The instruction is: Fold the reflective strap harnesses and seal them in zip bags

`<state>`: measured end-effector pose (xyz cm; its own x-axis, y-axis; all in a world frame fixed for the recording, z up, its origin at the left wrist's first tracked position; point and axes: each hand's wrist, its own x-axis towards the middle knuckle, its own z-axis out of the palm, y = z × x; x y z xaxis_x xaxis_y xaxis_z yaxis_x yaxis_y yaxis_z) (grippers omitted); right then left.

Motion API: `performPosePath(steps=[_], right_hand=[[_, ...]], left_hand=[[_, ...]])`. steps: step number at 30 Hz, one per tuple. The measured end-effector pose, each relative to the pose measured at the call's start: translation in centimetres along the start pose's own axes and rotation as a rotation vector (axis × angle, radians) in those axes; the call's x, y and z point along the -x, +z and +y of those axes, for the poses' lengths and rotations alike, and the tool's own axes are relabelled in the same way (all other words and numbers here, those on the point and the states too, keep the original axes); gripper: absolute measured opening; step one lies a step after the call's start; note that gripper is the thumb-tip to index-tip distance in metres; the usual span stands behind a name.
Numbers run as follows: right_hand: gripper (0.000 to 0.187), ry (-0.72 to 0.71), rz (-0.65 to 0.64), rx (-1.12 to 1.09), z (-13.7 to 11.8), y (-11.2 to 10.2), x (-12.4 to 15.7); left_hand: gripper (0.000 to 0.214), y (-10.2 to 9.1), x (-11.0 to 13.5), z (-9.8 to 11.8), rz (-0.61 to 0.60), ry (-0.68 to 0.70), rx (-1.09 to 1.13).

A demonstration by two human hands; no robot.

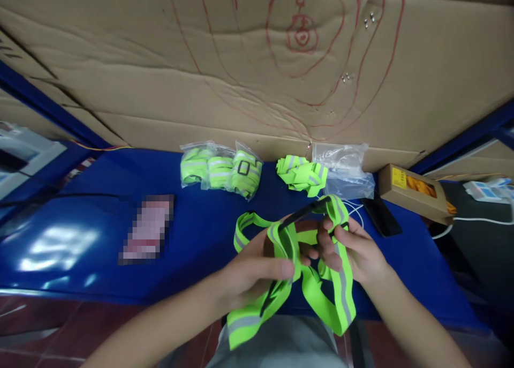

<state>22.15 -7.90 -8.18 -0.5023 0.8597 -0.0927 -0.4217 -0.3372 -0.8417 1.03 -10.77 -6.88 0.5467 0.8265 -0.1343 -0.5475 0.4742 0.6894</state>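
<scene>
Closest in, over a grey-clad lap (281, 341), the dangling ends of a neon-green strap vest (323, 301) with grey reflective bands, hanging below the table edge. Just above, gripped in both hands over the near edge of the blue table (100, 239): left hand (252, 269) closed around a bunched fold of the straps, thumb pressed on top; right hand (355, 250) pinching another strap, fingers curled, with a black band of the vest running up between the two hands. Loops of the vest standing up off the table between and behind the hands. Further out on the left, well apart from the hands, a blurred pinkish flat item (146, 228). To the right of the right hand, a black phone (381, 217) lying flat, with a thin white cable (461, 219) near it. Just beyond, a small cardboard box (413, 192) with a yellow label. Along the far edge of the table, three clear bags of folded green straps (220, 170) side by side, then a loose folded green bundle (301, 174) touching a heap of clear plastic bags (345, 170). At the back, standing behind the table, a large cardboard sheet (241, 62) marked with red rings, a few small silvery bits stuck in it.
</scene>
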Motion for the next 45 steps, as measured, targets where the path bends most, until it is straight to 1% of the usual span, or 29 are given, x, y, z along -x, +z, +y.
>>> performPosePath(steps=[2, 4, 5, 7, 8, 9, 10, 12, 13, 15, 17, 19, 21, 23, 24, 26, 29, 31, 33, 34, 35, 37, 38, 39, 41, 45], right_hand=[[0.035, 0.022, 0.007, 0.014, 0.4, -0.5, -0.4], [0.041, 0.040, 0.001, 0.034, 0.9, -0.9, -0.6], [0.044, 0.045, -0.018, 0.050, 1.3, -1.1, -0.6], [0.047, 0.053, -0.066, 0.098, 2.0, -1.3, -0.8], [0.047, 0.047, -0.076, 0.130, 2.3, -1.3, -0.9], [0.044, 0.030, -0.063, 0.167, 2.6, -1.2, -1.1], [0.041, 0.006, -0.030, 0.210, 2.9, -1.2, -1.2], [0.037, -0.061, 0.068, 0.313, 3.1, -0.9, -1.5], [0.037, -0.088, 0.113, 0.376, 3.2, -0.8, -1.6], [0.037, -0.131, 0.152, 0.531, 3.3, -0.7, -1.8], [0.039, -0.172, 0.119, 0.689, 3.6, -0.8, -1.7], [0.039, -0.210, 0.056, 0.857, 4.2, -1.1, -1.6], [0.039, -0.239, 0.025, 1.024, 4.7, -1.5, -1.5], [0.040, -0.262, 0.023, 1.179, 4.9, -1.9, -1.5], [0.040, -0.271, 0.024, 1.238, 4.7, -2.0, -1.5], [0.041, -0.274, 0.009, 1.307, 3.7, -2.2, -1.7], [0.039, -0.307, -0.003, 1.396, 1.3, -2.1, -2.0], [0.035, -0.386, 0.053, 1.386, -0.4, -1.9, -2.3], [0.040, -0.408, 0.085, 1.289, -1.6, -1.4, -2.8], [0.044, -0.369, 0.066, 1.224, -2.0, -1.0, -3.2], [0.045, -0.298, 0.028, 1.159, -2.3, -0.6, -3.6], [0.041, -0.145, -0.058, 1.036, -2.6, 0.3, -4.4], [0.038, -0.092, -0.086, 0.979, -2.7, 0.8, -4.9], [0.035, -0.061, -0.106, 0.927, -2.8, 1.2, -5.3], [0.034, -0.048, -0.116, 0.834, -3.0, 1.8, -6.0], [0.032, 0.001, -0.099, 0.600, -2.8, 2.0, -6.7]], left_hand=[[0.055, -0.5, -0.4, -0.4, 0.038, -0.048, -0.022], [0.041, -0.8, -0.8, -0.6, 0.125, -0.074, -0.039], [0.038, -0.9, -1.1, -0.5, 0.179, -0.061, -0.042], [0.035, -1.1, -1.8, -0.3, 0.276, 0.025, -0.065], [0.035, -1.2, -2.2, -0.2, 0.281, 0.072, -0.088], [0.036, -1.3, -2.6, -0.1, 0.245, 0.098, -0.117], [0.036, -1.4, -2.9, 0.0, 0.184, 0.101, -0.150], [0.033, -1.7, -3.5, -0.3, 0.079, 0.059, -0.218], [0.030, -1.8, -3.7, -0.5, 0.056, 0.039, -0.241], [0.025, -2.2, -3.9, -1.1, 0.079, 0.036, -0.270], [0.025, -2.6, -3.9, -1.6, 0.132, 0.060, -0.237], [0.030, -3.1, -3.9, -2.0, 0.192, 0.076, -0.187], [0.038, -3.4, -4.0, -2.1, 0.235, 0.054, -0.176], [0.041, -3.6, -4.0, -2.1, 0.245, 0.030, -0.195], [0.041, -3.6, -4.1, -2.1, 0.247, 0.030, -0.197], [0.041, -3.7, -4.0, -2.2, 0.277, 0.082, -0.184], [0.042, -3.9, -3.8, -2.6, 0.386, 0.207, -0.174], [0.044, -4.3, -3.7, -2.7, 0.447, 0.261, -0.181], [0.048, -4.7, -3.7, -2.7, 0.463, 0.290, -0.212], [0.050, -4.9, -3.7, -2.7, 0.457, 0.301, -0.236], [0.052, -5.1, -3.8, -2.7, 0.449, 0.310, -0.257], [0.054, -5.3, -3.8, -2.7, 0.433, 0.325, -0.274], [0.054, -5.4, -3.9, -2.6, 0.432, 0.332, -0.272], [0.053, -5.4, -3.9, -2.5, 0.433, 0.338, -0.263], [0.054, -5.1, -3.9, -2.2, 0.432, 0.323, -0.231], [0.060, -4.0, -3.9, -1.5, 0.405, 0.235, -0.095]])
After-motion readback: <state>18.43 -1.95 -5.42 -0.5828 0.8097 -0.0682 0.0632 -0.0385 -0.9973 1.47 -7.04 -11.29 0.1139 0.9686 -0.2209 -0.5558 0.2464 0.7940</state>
